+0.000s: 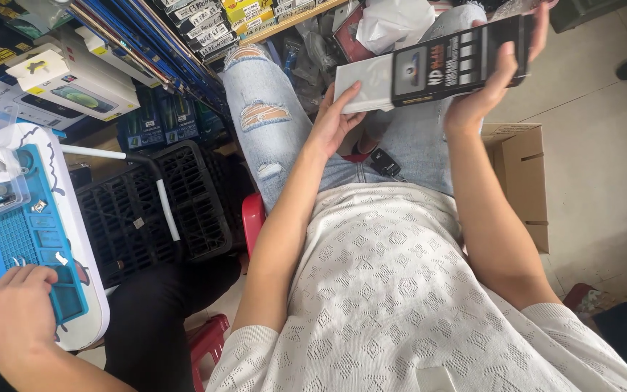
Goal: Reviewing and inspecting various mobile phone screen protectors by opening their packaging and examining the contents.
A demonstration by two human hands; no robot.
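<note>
At 1 o'clock, over the lap: left hand [335,120] grips a white inner tray [363,85], approx half slid out of the long black cardboard sleeve [462,62] that right hand [489,87] clasps. Tray not yet free.

You held the box [433,67] above your lap; crate [150,210] to your left, carton [527,174] on the right.

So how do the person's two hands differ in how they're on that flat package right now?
The left hand sits at the pale grey end of the flat package, fingertips on its edge; the right hand grips the black end, thumb over the printed face. The left hand is lower, near the knee in ripped jeans; the right is raised higher. Both hands are bare and hold the same package above the lap.
</note>
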